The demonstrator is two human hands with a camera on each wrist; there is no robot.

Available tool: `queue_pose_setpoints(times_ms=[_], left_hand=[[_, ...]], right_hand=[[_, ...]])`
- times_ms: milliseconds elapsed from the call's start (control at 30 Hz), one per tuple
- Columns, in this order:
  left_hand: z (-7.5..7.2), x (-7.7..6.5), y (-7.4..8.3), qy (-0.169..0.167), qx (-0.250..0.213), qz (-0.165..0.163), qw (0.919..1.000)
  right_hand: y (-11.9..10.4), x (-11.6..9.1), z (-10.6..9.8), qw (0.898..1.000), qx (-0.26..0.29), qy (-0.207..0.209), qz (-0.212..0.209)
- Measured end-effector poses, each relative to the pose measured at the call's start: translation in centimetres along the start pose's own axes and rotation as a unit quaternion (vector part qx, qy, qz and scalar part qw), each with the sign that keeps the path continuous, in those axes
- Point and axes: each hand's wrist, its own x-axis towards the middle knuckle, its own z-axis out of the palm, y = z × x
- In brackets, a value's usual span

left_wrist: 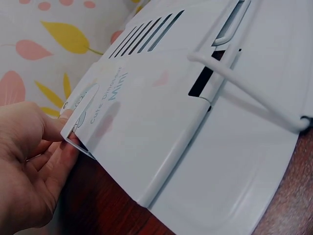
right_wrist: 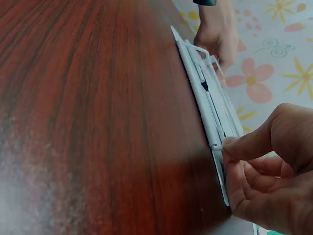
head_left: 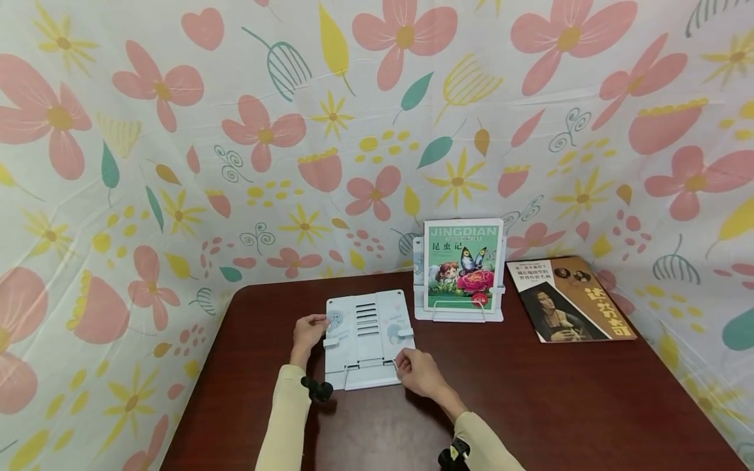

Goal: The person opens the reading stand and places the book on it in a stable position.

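A white metal book stand (head_left: 353,350) with slots and pale printed drawings lies folded nearly flat on the table. My left hand (head_left: 307,333) pinches its left edge, thumb on top and fingers beneath, beside a side clip (left_wrist: 80,115). Near the stand's lower right corner, my right hand (head_left: 421,373) pinches the edge close to the hinge between thumb and bent fingers. A white wire page holder (left_wrist: 254,95) sticks up from the hinge area in the left wrist view. The underside of the stand is hidden.
Behind to the right, a second white stand (head_left: 434,315) holds a green children's book (head_left: 453,261) upright. A brown and black book (head_left: 565,301) lies farther right. The dark wooden table (head_left: 377,432) meets a flower-patterned cloth (head_left: 377,157) at its back and sides.
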Motion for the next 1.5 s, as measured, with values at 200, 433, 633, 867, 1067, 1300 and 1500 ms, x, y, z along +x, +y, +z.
queue_pose_setpoints(times_ms=[200, 433, 633, 867, 1067, 1300, 1500], left_hand=[[-0.1, 0.1, 0.3, 0.007, 0.002, -0.002, 1.0000], [-0.1, -0.2, 0.1, 0.003, 0.002, -0.006, 1.0000], [0.1, 0.0, 0.1, 0.010, 0.003, -0.001, 0.9999], [0.1, -0.2, 0.1, 0.012, 0.011, -0.001, 0.9999], [0.2, 0.0, 0.0, 0.021, 0.015, 0.001, 0.9997], [0.0, -0.1, 0.1, 0.018, 0.011, 0.000, 0.9998], [0.3, -0.3, 0.1, 0.014, -0.005, 0.001, 0.9999]], right_hand=[[0.4, 0.1, -0.1, 0.999, 0.013, 0.011, -0.041], [0.7, -0.3, -0.1, 0.997, 0.025, 0.015, -0.065], [0.8, -0.6, -0.1, 0.994, 0.039, 0.024, -0.096], [1.2, -0.8, -0.1, 0.993, 0.044, 0.014, -0.106], [1.2, -0.8, -0.1, 0.992, 0.048, 0.019, -0.113], [1.6, -0.7, 0.3, 0.990, 0.051, 0.032, -0.125], [2.0, 0.2, -0.9, 0.993, 0.094, 0.001, -0.071]])
